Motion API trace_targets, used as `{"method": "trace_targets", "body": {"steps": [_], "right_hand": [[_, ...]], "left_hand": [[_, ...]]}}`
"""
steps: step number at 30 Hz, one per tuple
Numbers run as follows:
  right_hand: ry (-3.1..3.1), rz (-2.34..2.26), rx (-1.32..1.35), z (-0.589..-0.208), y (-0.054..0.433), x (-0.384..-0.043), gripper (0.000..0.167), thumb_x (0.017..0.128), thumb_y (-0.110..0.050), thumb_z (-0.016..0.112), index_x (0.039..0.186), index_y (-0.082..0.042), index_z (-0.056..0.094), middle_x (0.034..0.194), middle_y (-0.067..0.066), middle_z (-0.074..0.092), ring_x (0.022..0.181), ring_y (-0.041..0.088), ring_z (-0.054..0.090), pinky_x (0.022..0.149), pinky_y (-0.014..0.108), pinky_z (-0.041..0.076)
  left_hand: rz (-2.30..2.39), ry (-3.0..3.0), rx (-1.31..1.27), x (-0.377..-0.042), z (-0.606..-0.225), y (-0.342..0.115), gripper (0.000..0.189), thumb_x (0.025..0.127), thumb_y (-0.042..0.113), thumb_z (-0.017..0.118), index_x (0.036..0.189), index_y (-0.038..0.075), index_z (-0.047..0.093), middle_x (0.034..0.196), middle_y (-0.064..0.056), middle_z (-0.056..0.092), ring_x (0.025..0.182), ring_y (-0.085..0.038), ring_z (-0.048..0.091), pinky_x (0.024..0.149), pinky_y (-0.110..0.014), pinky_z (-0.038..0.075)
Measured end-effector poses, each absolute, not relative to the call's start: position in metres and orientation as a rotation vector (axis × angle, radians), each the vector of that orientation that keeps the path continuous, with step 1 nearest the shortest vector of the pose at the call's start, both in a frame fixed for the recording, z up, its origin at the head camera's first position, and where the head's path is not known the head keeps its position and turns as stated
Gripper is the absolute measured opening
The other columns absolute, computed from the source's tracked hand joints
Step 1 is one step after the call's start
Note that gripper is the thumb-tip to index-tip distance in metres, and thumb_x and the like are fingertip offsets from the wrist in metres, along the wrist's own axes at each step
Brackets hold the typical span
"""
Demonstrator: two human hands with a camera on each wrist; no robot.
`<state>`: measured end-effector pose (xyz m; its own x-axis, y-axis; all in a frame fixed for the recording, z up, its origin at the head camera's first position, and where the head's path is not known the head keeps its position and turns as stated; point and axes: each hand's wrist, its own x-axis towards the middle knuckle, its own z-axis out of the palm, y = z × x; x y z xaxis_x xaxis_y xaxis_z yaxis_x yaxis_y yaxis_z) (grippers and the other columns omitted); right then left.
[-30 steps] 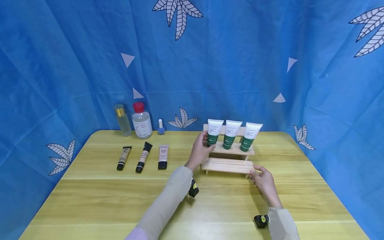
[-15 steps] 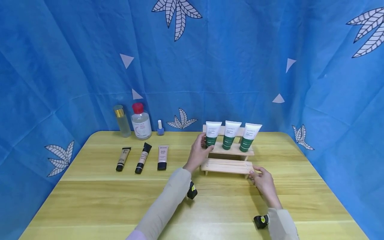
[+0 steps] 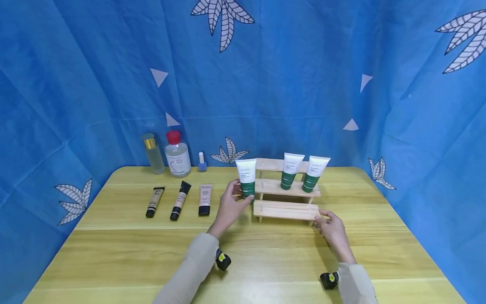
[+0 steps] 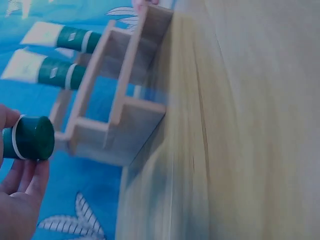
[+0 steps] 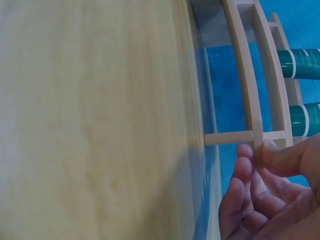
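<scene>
In the head view my left hand (image 3: 230,207) grips a white and green squeeze tube (image 3: 247,175), held upright just left of a small tiered wooden rack (image 3: 286,210). The left wrist view shows that tube's green cap (image 4: 36,137) between thumb and fingers, off the rack. Two matching tubes, a middle one (image 3: 292,170) and a right one (image 3: 316,173), stand cap down on the rack's middle step. At the right end of the lowest step, my right hand (image 3: 334,231) pinches the board between thumb and fingers, as the right wrist view shows.
Three small cosmetic tubes lie on the table at left: a beige one (image 3: 155,202), a black-capped one (image 3: 180,200) and a pink BB one (image 3: 205,200). Behind them stand a gold-collared bottle (image 3: 154,154), a red-capped bottle (image 3: 178,154) and a blue nail polish bottle (image 3: 202,162). A blue curtain (image 3: 303,84) hangs behind.
My left hand has lifted the leftmost squeeze tube off the rack's middle step and carried it left. The right hand keeps its hold on the lowest step.
</scene>
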<state>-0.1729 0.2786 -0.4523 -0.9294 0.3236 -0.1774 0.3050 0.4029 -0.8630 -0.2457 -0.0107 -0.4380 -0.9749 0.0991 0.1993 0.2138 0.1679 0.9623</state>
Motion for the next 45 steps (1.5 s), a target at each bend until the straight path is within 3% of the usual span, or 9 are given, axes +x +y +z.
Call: {"method": "trace_targets", "body": {"steps": [7,17,27,34,38,45], "right_hand": [[-2.611,1.581,-0.583,-0.451,0.281,-0.175,0.041,0.098,-0.012,0.051,0.134,0.006,0.045,0.089,0.015,0.067,0.066,0.013,0.056,0.051,0.021,0.04],[-2.582,1.63,-0.548,-0.455,0.275,-0.175,0.039,0.097,-0.008,0.05,0.133,0.009,0.045,0.091,0.02,0.067,0.066,0.013,0.056,0.053,0.021,0.042],[-2.564,1.646,-0.547,-0.455,0.275,-0.176,0.039,0.097,-0.007,0.05,0.133,0.009,0.045,0.091,0.019,0.067,0.066,0.014,0.054,0.051,0.02,0.04],[-2.57,1.638,-0.551,-0.454,0.275,-0.175,0.039,0.097,-0.007,0.051,0.132,0.008,0.046,0.091,0.018,0.067,0.066,0.015,0.054,0.05,0.02,0.039],[-2.57,1.647,-0.55,-0.455,0.276,-0.173,0.039,0.097,-0.007,0.051,0.133,0.008,0.045,0.092,0.019,0.067,0.067,0.015,0.054,0.051,0.02,0.039],[-2.587,1.619,-0.579,-0.455,0.278,-0.171,0.04,0.098,-0.009,0.05,0.134,0.007,0.045,0.092,0.018,0.067,0.066,0.015,0.054,0.051,0.021,0.039]], "left_hand": [[-1.924,-2.35,-0.161,-0.222,-0.43,-0.063,0.061,0.082,0.013,0.074,0.134,0.008,0.044,0.113,-0.013,0.059,0.102,-0.025,0.056,0.088,-0.036,0.051],[-1.754,-2.588,0.006,-0.168,-0.431,-0.166,0.063,0.082,0.01,0.073,0.135,-0.001,0.04,0.115,-0.019,0.058,0.101,-0.024,0.057,0.079,-0.02,0.05],[-1.61,-2.928,0.289,-0.136,-0.447,-0.258,0.073,0.086,0.028,0.07,0.137,-0.009,0.034,0.119,-0.03,0.055,0.098,-0.028,0.06,0.074,-0.034,0.054],[-1.614,-3.07,0.432,-0.135,-0.453,-0.287,0.088,0.083,0.036,0.071,0.136,-0.018,0.026,0.112,-0.037,0.053,0.094,-0.031,0.06,0.073,-0.04,0.055],[-1.656,-3.099,0.523,-0.135,-0.457,-0.293,0.086,0.083,0.031,0.071,0.133,-0.023,0.026,0.106,-0.034,0.055,0.086,-0.024,0.061,0.073,-0.04,0.055],[-1.658,-3.161,0.575,-0.134,-0.457,-0.298,0.087,0.084,0.035,0.069,0.132,-0.023,0.025,0.104,-0.032,0.053,0.086,-0.026,0.059,0.075,-0.043,0.055]]}}
